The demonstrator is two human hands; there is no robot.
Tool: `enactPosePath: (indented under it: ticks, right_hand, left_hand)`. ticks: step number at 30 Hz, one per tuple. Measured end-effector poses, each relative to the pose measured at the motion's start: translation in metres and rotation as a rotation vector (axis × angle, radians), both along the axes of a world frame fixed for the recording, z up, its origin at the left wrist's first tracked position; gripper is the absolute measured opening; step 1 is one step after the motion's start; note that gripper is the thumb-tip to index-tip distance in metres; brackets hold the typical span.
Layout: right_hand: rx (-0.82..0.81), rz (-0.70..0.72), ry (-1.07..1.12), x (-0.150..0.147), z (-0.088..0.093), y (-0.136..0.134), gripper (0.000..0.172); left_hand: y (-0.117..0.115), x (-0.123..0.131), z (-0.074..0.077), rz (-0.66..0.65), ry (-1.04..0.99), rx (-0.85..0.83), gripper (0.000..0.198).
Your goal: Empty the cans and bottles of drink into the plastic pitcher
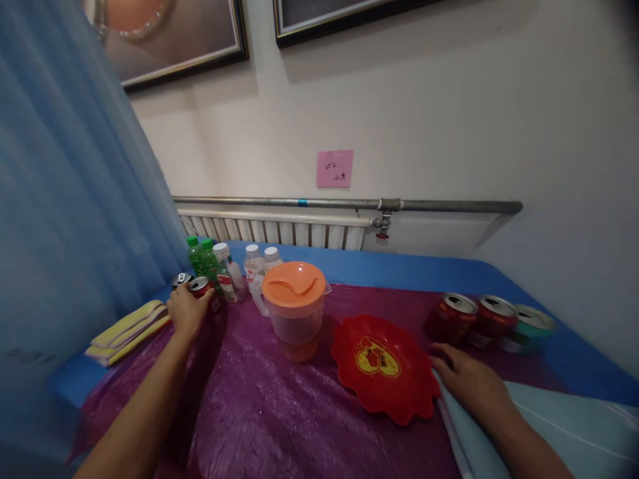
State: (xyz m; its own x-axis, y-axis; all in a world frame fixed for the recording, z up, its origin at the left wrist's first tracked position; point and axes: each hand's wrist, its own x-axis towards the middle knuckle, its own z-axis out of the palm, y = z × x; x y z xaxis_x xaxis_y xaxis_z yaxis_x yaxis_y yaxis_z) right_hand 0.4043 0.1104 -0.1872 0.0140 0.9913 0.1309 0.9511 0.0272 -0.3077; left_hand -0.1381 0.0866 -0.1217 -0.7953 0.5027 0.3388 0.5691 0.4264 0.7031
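At the left, my left hand (186, 311) has its fingers and thumb closed around an opened red drink can (200, 285). A dark can (182, 279) stands right behind that hand. My right hand (466, 380) rests palm down over a light blue towel (544, 422), its fingers loosely bent and apart, with nothing visible in them. Its fingertips are close to the rim of a red scalloped plate (349, 372); whether they touch cannot be made out. Between the hands stands a clear pitcher (298, 326) with an orange lid (293, 283) and some amber liquid low inside.
Green bottles (207, 256), a red-labelled bottle (227, 283) and white-capped bottles (253, 263) stand behind the pitcher's left. Red cans (452, 318) and a green can (532, 327) stand right. A folded yellow towel (127, 329) lies left. Purple plastic sheeting (259, 412) covers the blue table (424, 266).
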Motion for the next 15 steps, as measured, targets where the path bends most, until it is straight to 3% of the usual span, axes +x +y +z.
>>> enactPosePath:
  ticks: [3, 5, 8, 10, 12, 15]
  right_hand:
    - [0.055, 0.005, 0.053, -0.001, 0.004, -0.002, 0.029]
    - [0.127, -0.023, 0.126, -0.003, 0.011, -0.004, 0.029]
    - [0.297, -0.105, 0.264, -0.014, 0.033, -0.014, 0.036]
    - [0.390, -0.100, 0.373, -0.030, 0.056, -0.030, 0.041]
    - [0.343, 0.033, 0.544, -0.052, 0.082, -0.054, 0.047]
    - [0.038, 0.284, 0.708, -0.090, 0.116, -0.093, 0.060]
  left_hand:
    - [-0.004, 0.004, 0.004, 0.017, -0.009, 0.058, 0.049]
    - [-0.015, 0.009, 0.013, 0.052, -0.008, 0.146, 0.057]
    - [-0.049, 0.028, 0.032, 0.058, -0.028, 0.312, 0.072]
    - [-0.078, 0.052, 0.045, -0.010, -0.084, 0.444, 0.075]
    - [-0.105, 0.085, 0.056, -0.169, -0.135, 0.542, 0.069]
    - [-0.131, 0.141, 0.059, -0.572, -0.278, 0.596, 0.061]
